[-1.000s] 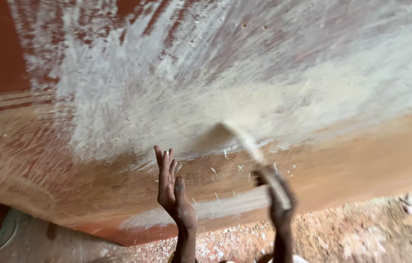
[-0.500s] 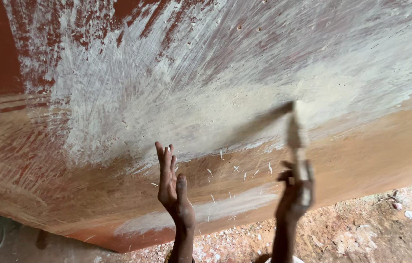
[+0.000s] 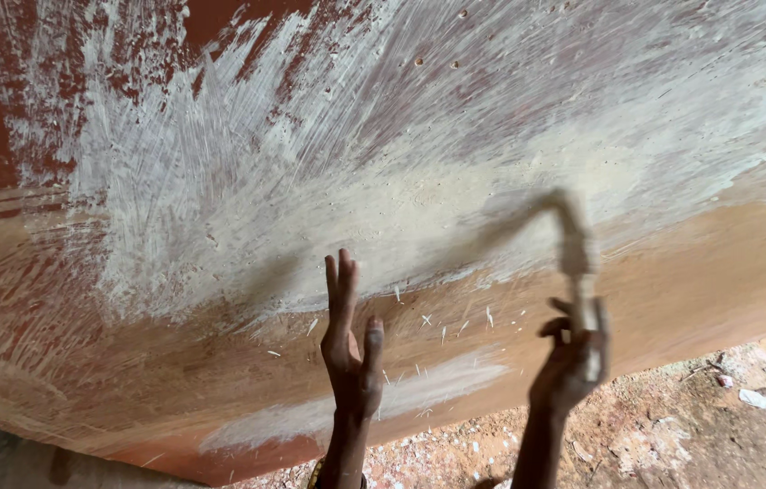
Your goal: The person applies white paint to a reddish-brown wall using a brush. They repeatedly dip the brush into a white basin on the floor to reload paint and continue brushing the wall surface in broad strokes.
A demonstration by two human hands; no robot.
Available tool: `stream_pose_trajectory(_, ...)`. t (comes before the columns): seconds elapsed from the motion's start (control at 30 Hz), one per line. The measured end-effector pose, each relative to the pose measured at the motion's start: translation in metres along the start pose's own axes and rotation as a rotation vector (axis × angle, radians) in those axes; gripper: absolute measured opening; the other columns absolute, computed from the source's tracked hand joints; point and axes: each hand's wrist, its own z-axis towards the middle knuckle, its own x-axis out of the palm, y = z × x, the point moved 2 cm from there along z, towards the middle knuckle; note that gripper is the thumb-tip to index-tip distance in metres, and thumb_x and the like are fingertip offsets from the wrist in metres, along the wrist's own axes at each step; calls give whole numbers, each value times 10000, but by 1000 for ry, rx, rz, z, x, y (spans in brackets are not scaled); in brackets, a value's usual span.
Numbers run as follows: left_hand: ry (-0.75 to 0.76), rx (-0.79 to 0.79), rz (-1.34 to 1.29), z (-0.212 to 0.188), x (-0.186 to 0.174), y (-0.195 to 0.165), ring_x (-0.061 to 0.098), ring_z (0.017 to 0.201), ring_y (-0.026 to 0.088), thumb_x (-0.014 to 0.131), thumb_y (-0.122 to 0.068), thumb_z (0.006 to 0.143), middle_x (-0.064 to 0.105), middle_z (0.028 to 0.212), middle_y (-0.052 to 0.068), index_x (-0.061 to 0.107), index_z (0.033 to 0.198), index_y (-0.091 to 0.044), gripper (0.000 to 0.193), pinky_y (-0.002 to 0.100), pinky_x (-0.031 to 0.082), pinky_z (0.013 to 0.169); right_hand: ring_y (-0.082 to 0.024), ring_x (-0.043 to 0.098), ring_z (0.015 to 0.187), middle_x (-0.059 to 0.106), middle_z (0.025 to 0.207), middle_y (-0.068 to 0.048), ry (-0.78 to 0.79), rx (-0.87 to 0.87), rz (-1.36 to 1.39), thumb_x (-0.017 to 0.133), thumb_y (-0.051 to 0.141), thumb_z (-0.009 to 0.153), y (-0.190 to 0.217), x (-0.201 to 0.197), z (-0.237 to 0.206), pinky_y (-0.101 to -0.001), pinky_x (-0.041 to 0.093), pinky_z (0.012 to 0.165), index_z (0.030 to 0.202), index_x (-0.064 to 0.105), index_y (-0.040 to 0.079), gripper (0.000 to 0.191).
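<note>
A big curved red-brown surface fills nearly all I see, leaning out over me, its paint scraped off to a pale, whitish patch that spreads from ten o'clock across to three o'clock in fanning streaks. Below it, at about six o'clock, a smaller pale smear runs along the lower edge. At five o'clock lies bare reddish dirt ground, littered with white flakes and lit by soft daylight.

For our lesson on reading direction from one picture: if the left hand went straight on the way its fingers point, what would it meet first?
Most likely the scraped, whitish patch on the reddish curved surface. The left hand is flat, fingers pointing up at it; nothing shows between, though depth is unclear.
</note>
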Motion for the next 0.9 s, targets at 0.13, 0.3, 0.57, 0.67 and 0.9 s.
stream_pose_trajectory(0.13,1,2,-5,0,-2,-3,118,1693,325,444,-537,1091,247,1774,100,305,1667,-160,702,636,150,1362,-158,654,882,721,1214,-194,-133,-39,-2,528,454,1175,4,-17,8,-321,556,798,1637,443,-18,666)
stream_pose_trajectory(0.3,-10,19,-17,0,6,-3,129,1697,322,429,-541,1095,258,1774,95,318,1663,-151,698,633,133,1371,-190,665,777,753,1084,-205,71,108,26,545,398,1157,-12,11,-13,-325,564,774,1560,478,-10,577)
stream_pose_trajectory(0.57,-232,75,72,-2,23,2,243,1690,313,387,-464,1134,371,1728,70,411,1620,-165,571,603,269,1360,-266,801,937,780,1152,-177,448,-83,78,520,251,1099,-15,30,-47,-372,697,764,1360,620,31,356)
stream_pose_trajectory(0.67,-246,54,48,-3,19,1,233,1679,315,407,-433,1125,393,1714,87,415,1616,-125,580,604,248,1367,-307,721,863,763,973,-225,101,182,-229,671,123,1132,-17,14,-22,-413,623,854,1172,709,-106,235)
stream_pose_trajectory(0.9,-292,71,-25,1,-7,-11,219,1685,317,461,-371,1132,398,1713,132,425,1608,-55,573,601,193,1385,-180,687,1017,738,1183,-154,-196,-32,155,512,327,1187,2,-17,26,-324,561,896,1579,505,18,500)
